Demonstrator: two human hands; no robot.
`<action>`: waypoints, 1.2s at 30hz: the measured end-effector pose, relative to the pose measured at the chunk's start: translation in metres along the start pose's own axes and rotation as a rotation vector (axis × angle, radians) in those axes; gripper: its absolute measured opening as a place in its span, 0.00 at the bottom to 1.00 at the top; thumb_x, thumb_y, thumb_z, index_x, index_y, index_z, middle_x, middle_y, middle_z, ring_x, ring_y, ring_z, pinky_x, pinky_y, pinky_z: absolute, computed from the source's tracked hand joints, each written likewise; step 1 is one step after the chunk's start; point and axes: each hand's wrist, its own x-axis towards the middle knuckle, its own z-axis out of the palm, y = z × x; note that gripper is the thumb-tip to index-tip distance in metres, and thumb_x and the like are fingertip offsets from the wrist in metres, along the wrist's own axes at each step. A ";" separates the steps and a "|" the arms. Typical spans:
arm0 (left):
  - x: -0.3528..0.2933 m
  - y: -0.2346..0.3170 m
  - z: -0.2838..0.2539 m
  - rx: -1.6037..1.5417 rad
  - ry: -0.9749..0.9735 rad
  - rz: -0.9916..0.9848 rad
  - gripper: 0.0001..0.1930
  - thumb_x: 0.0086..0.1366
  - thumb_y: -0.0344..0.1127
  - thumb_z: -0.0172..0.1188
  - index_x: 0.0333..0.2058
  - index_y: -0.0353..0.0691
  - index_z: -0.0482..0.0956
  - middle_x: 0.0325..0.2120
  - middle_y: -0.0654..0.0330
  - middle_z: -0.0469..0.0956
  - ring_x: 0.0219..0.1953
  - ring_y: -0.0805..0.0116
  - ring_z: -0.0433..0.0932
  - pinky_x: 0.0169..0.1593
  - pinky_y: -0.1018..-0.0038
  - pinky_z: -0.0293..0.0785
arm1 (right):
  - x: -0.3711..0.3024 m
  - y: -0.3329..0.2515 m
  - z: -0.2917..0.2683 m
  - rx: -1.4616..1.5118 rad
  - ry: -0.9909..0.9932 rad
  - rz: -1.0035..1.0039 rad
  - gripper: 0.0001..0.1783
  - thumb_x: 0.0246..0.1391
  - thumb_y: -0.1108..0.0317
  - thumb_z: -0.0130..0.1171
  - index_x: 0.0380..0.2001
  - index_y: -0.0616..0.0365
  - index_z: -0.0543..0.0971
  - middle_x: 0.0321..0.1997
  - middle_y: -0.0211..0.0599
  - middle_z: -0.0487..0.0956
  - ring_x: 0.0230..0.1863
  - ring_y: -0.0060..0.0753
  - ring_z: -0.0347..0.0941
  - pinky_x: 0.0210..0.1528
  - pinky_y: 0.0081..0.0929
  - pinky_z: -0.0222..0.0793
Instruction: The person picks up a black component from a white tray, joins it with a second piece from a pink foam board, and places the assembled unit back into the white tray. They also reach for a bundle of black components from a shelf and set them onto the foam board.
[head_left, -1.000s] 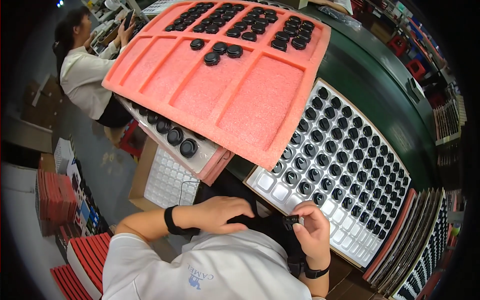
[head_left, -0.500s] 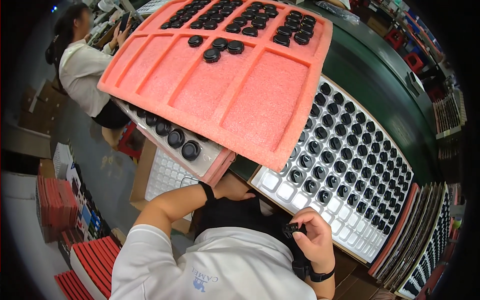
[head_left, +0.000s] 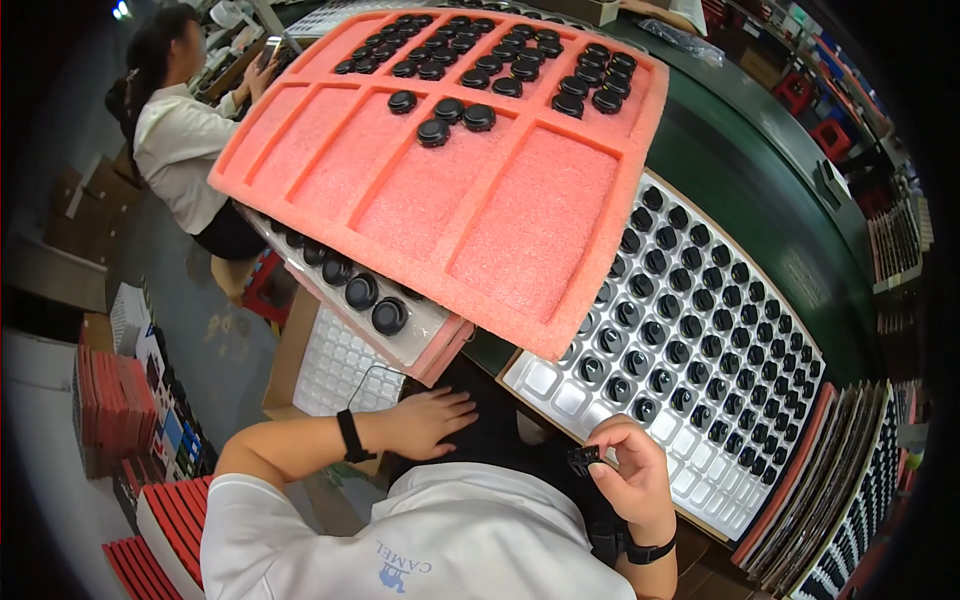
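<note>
In my right hand (head_left: 635,470), raised near the edge of a white plastic tray (head_left: 683,432), a small black ribbed part (head_left: 583,458) is pinched between thumb and finger. My left hand (head_left: 430,422) is flat with its fingers stretched out, over my dark lap, and it holds nothing. The white tray carries rows of black round parts (head_left: 690,326) in its pockets; several pockets along its near edge hold none. Beyond my hands lies a pink foam tray (head_left: 530,220) with walled compartments, in which black round caps (head_left: 478,118) sit, mostly in the far row.
Beneath the foam, another tray with black round parts (head_left: 388,316) juts out. A cardboard box (head_left: 283,375) with white trays stands at my left. Stacked trays (head_left: 820,480) stand at the right. A person (head_left: 180,140) holds a phone at the far left. The tabletop (head_left: 740,150) is green.
My left hand has come back from under the foam tray's edge toward my body, its fingers now in view. My right hand keeps its pinch on the black part. The view has shifted slightly.
</note>
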 end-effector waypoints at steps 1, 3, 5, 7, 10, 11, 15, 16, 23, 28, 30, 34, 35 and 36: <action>-0.008 0.005 -0.005 -0.033 -0.050 -0.012 0.30 0.57 0.45 0.56 0.57 0.39 0.63 0.55 0.48 0.65 0.57 0.51 0.63 0.57 0.58 0.61 | 0.001 0.001 0.000 0.006 -0.013 0.005 0.10 0.46 0.73 0.58 0.33 0.63 0.72 0.35 0.35 0.71 0.36 0.25 0.64 0.43 0.22 0.60; -0.023 0.019 -0.020 -0.096 -0.142 -0.047 0.30 0.58 0.45 0.55 0.57 0.39 0.63 0.52 0.46 0.68 0.54 0.51 0.67 0.53 0.57 0.65 | 0.001 0.004 0.002 0.016 -0.048 0.008 0.10 0.46 0.74 0.58 0.33 0.64 0.73 0.35 0.36 0.71 0.36 0.25 0.64 0.43 0.22 0.60; -0.009 0.042 -0.076 -0.149 -0.573 -0.157 0.30 0.59 0.46 0.54 0.57 0.38 0.63 0.48 0.44 0.71 0.50 0.50 0.70 0.50 0.57 0.67 | 0.001 0.009 0.003 0.021 -0.067 0.002 0.10 0.46 0.74 0.58 0.34 0.64 0.73 0.36 0.36 0.72 0.36 0.25 0.64 0.43 0.22 0.60; -0.006 0.061 -0.128 -0.285 -0.955 -0.196 0.29 0.61 0.47 0.53 0.56 0.38 0.62 0.41 0.43 0.75 0.42 0.49 0.74 0.44 0.57 0.71 | 0.000 0.012 0.004 0.033 -0.080 -0.001 0.10 0.45 0.74 0.58 0.34 0.64 0.73 0.36 0.36 0.72 0.36 0.25 0.64 0.43 0.22 0.60; -0.013 0.079 -0.192 -0.577 -0.482 0.029 0.22 0.63 0.45 0.53 0.51 0.37 0.68 0.34 0.44 0.77 0.37 0.47 0.76 0.39 0.60 0.73 | -0.004 0.013 0.001 0.087 -0.079 -0.017 0.11 0.44 0.78 0.58 0.34 0.64 0.73 0.36 0.35 0.72 0.36 0.25 0.64 0.43 0.21 0.60; -0.011 0.084 -0.215 -0.617 -0.346 0.060 0.21 0.62 0.43 0.55 0.50 0.37 0.69 0.35 0.46 0.77 0.37 0.49 0.76 0.39 0.62 0.74 | -0.005 0.013 -0.001 0.114 -0.084 -0.023 0.11 0.44 0.80 0.58 0.35 0.64 0.74 0.36 0.35 0.72 0.36 0.24 0.64 0.42 0.20 0.60; 0.015 0.056 -0.290 -0.424 0.117 -0.066 0.14 0.58 0.36 0.59 0.43 0.38 0.74 0.34 0.54 0.77 0.36 0.57 0.77 0.39 0.68 0.74 | -0.012 0.017 -0.004 0.140 -0.028 0.014 0.11 0.46 0.73 0.59 0.34 0.65 0.72 0.36 0.38 0.71 0.37 0.26 0.67 0.44 0.22 0.62; 0.022 0.045 -0.300 -0.310 0.231 -0.169 0.13 0.57 0.35 0.59 0.41 0.38 0.75 0.33 0.56 0.77 0.35 0.59 0.77 0.38 0.69 0.74 | -0.014 0.019 -0.004 0.140 -0.026 0.012 0.11 0.46 0.73 0.59 0.34 0.65 0.72 0.36 0.38 0.71 0.37 0.26 0.67 0.44 0.22 0.62; 0.073 -0.062 -0.326 0.314 0.583 -0.344 0.17 0.56 0.42 0.61 0.39 0.37 0.73 0.35 0.53 0.74 0.39 0.56 0.75 0.43 0.67 0.71 | -0.024 0.021 -0.005 0.220 -0.004 0.006 0.12 0.47 0.71 0.60 0.34 0.66 0.72 0.36 0.39 0.71 0.37 0.27 0.67 0.43 0.21 0.63; 0.092 -0.078 -0.330 0.247 0.471 -0.444 0.19 0.55 0.45 0.63 0.40 0.39 0.72 0.38 0.51 0.72 0.42 0.55 0.73 0.45 0.67 0.69 | -0.031 0.026 -0.010 0.223 0.036 0.002 0.12 0.48 0.71 0.60 0.34 0.66 0.72 0.36 0.39 0.72 0.37 0.27 0.67 0.43 0.21 0.63; 0.094 -0.078 -0.332 0.255 0.452 -0.473 0.18 0.55 0.45 0.63 0.40 0.41 0.72 0.38 0.51 0.71 0.42 0.55 0.73 0.45 0.67 0.69 | -0.032 0.028 -0.012 0.226 0.038 0.006 0.12 0.47 0.72 0.60 0.34 0.66 0.72 0.36 0.39 0.72 0.37 0.27 0.67 0.43 0.21 0.63; 0.097 -0.075 -0.330 0.269 0.465 -0.418 0.18 0.55 0.45 0.63 0.39 0.41 0.72 0.38 0.52 0.71 0.41 0.56 0.73 0.45 0.67 0.69 | -0.031 0.033 -0.011 0.230 0.038 0.011 0.12 0.47 0.73 0.59 0.35 0.66 0.72 0.36 0.39 0.72 0.38 0.27 0.67 0.43 0.21 0.63; 0.098 -0.075 -0.330 0.270 0.466 -0.422 0.18 0.55 0.45 0.63 0.39 0.41 0.72 0.38 0.52 0.71 0.41 0.56 0.73 0.45 0.67 0.69 | -0.031 0.033 -0.011 0.231 0.039 0.012 0.12 0.47 0.73 0.59 0.35 0.66 0.72 0.36 0.39 0.72 0.38 0.26 0.67 0.43 0.21 0.63; 0.098 -0.074 -0.330 0.269 0.470 -0.421 0.18 0.55 0.44 0.63 0.39 0.41 0.72 0.38 0.52 0.71 0.41 0.56 0.73 0.45 0.67 0.70 | -0.029 0.033 -0.010 0.230 0.036 0.012 0.12 0.47 0.73 0.59 0.35 0.66 0.72 0.36 0.39 0.72 0.38 0.26 0.67 0.43 0.21 0.63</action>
